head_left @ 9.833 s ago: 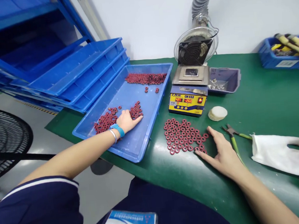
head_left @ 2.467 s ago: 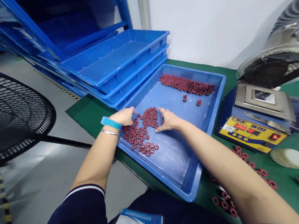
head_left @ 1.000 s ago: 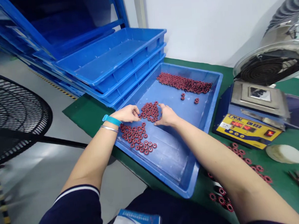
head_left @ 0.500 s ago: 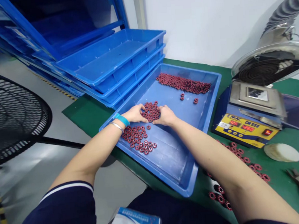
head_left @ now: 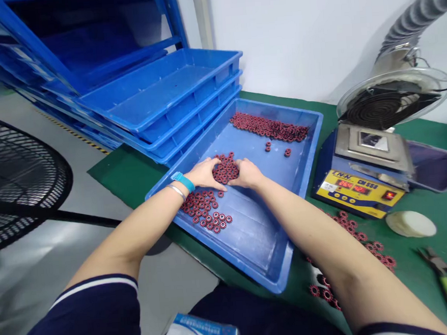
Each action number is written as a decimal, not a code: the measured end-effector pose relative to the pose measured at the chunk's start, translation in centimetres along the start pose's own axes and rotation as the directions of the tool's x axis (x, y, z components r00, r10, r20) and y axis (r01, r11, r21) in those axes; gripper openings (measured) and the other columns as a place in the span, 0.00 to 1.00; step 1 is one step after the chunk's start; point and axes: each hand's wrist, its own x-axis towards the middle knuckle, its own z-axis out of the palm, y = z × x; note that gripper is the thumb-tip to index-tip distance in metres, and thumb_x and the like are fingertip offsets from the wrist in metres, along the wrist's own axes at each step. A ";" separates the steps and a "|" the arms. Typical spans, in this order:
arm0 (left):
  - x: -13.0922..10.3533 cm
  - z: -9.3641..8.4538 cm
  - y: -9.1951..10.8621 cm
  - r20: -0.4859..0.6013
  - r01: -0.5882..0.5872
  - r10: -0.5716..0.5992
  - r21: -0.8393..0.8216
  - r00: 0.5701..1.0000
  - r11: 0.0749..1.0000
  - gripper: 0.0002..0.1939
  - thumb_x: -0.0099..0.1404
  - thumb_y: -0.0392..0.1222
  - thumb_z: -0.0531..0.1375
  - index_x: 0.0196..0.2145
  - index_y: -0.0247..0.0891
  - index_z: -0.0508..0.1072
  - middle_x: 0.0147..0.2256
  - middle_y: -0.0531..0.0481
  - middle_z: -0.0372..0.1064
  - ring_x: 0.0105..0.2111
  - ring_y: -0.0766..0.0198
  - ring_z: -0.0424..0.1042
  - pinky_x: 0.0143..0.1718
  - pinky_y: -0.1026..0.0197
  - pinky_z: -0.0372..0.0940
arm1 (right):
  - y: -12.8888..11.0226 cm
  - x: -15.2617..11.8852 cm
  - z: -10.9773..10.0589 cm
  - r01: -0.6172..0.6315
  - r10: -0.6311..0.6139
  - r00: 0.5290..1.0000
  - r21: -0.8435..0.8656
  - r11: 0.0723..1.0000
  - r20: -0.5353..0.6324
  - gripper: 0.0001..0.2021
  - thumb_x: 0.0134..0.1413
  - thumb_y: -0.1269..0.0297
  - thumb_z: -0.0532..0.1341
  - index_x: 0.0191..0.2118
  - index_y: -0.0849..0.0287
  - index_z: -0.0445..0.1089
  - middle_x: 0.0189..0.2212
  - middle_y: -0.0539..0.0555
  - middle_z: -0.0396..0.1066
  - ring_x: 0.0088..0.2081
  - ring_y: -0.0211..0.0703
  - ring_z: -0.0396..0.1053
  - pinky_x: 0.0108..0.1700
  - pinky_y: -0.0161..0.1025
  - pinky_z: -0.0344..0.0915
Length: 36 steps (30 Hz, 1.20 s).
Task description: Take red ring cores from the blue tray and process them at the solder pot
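A cluster of small red-and-black stator cores [head_left: 226, 170], shaped like toothed rings, lies on the floor of a blue plastic tray [head_left: 250, 227]. My left hand [head_left: 204, 175], with a teal band and a bangle at the wrist, curves its fingers round the cluster's left side. From the right my right hand [head_left: 250, 175] cups the same cluster, so the parts sit packed between both hands. A looser group of cores [head_left: 207, 209] lies near the left forearm. Along the tray's far end runs a dense row of them [head_left: 268, 126], with two small stacks in front.
Stacked blue trays [head_left: 160, 93] stand at the back left. To the right is a yellow-fronted heated unit [head_left: 359, 191] with red digits, under a fume duct [head_left: 422, 18]. Green-handled pliers [head_left: 443, 269], a round white piece [head_left: 411, 224] and more cores lie on the green mat. A fan [head_left: 17, 177] stands left.
My fingers have drawn in round the cluster, which looks more compact and rounder. The whole view has shifted slightly; the other cores lie as before.
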 end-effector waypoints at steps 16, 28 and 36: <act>0.6 1.2 0.4 -0.184 -0.087 0.129 0.222 0.974 0.971 0.34 0.57 0.65 0.59 0.51 0.36 0.68 0.47 0.40 0.64 0.49 0.49 0.69 0.51 0.52 0.65 | 0.1 -0.6 -0.8 -0.074 0.075 0.997 0.017 0.997 -0.021 0.36 0.44 0.61 0.69 0.59 0.64 0.60 0.55 0.65 0.62 0.53 0.54 0.68 0.55 0.45 0.64; 0.4 1.9 1.5 -0.224 0.047 0.021 0.295 0.974 0.954 0.21 0.68 0.55 0.50 0.48 0.38 0.69 0.46 0.41 0.64 0.48 0.52 0.69 0.47 0.54 0.66 | 0.4 -0.6 -0.9 -0.106 0.113 0.992 0.113 0.988 -0.063 0.39 0.41 0.57 0.71 0.60 0.63 0.60 0.56 0.67 0.61 0.55 0.56 0.67 0.58 0.49 0.64; 0.5 2.2 2.3 -0.248 0.115 -0.039 0.298 0.968 0.948 0.21 0.70 0.54 0.49 0.49 0.37 0.69 0.49 0.37 0.63 0.49 0.48 0.69 0.45 0.52 0.66 | 1.3 -6.4 -4.6 0.155 -0.055 0.944 0.290 0.944 -0.325 0.31 0.46 0.56 0.69 0.56 0.63 0.65 0.51 0.63 0.66 0.39 0.43 0.74 0.46 0.44 0.72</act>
